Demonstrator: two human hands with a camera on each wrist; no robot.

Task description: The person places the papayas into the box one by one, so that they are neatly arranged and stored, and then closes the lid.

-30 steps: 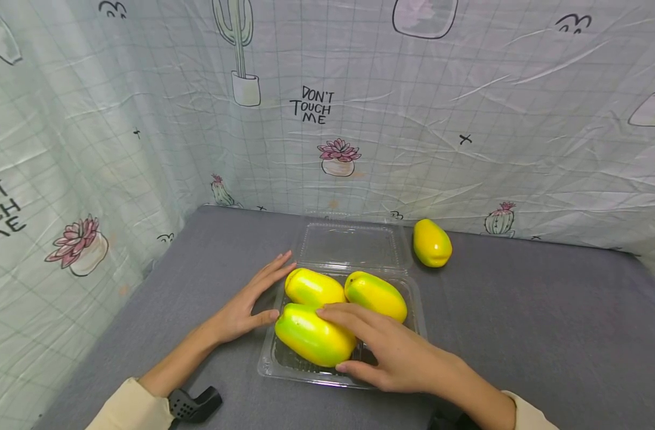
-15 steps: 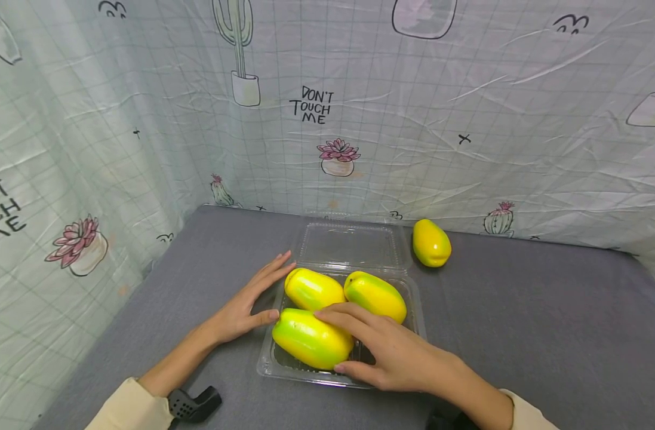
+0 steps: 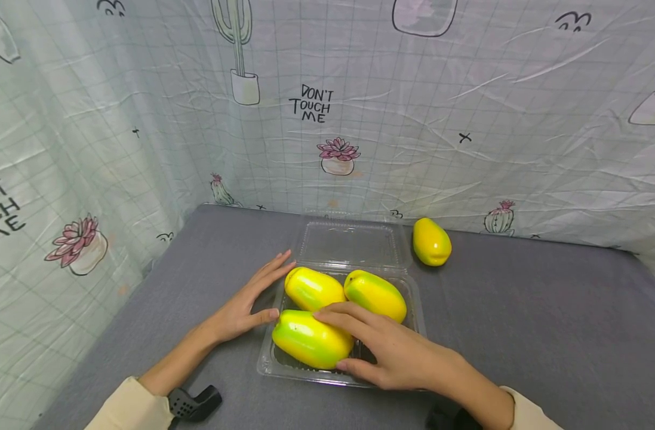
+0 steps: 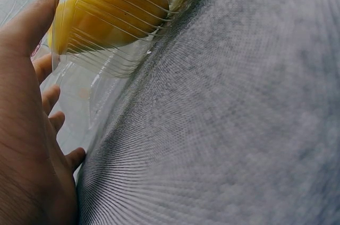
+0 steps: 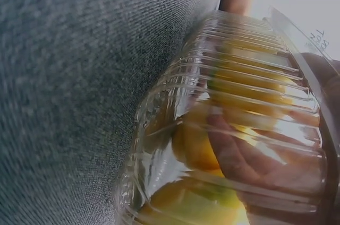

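Observation:
In the head view, three yellow-green fruits shaped like small papayas lie in the base of a clear plastic clamshell box (image 3: 265, 367). My right hand (image 3: 394, 349) grips the right end of the front papaya (image 3: 308, 339), fingers over its top and thumb at its near side. Behind it lie the back left papaya (image 3: 313, 288) and the back right papaya (image 3: 378, 294). My left hand (image 3: 241, 310) has its fingers extended along the box's left side, thumb at the rim. In the right wrist view, the right fingers (image 5: 231, 145) show through the box wall beside the fruit.
The box's transparent lid (image 3: 351, 243) lies folded back behind the base. A fourth papaya (image 3: 431, 242) sits on the grey cloth (image 3: 520, 316) right of the lid. A printed curtain (image 3: 402, 119) hangs behind and to the left. Black wrist devices (image 3: 195, 404) sit on both wrists.
The front papaya has shifted slightly left and toward me with the right hand, opening a small gap from the fruits behind. The left hand has stayed in place.

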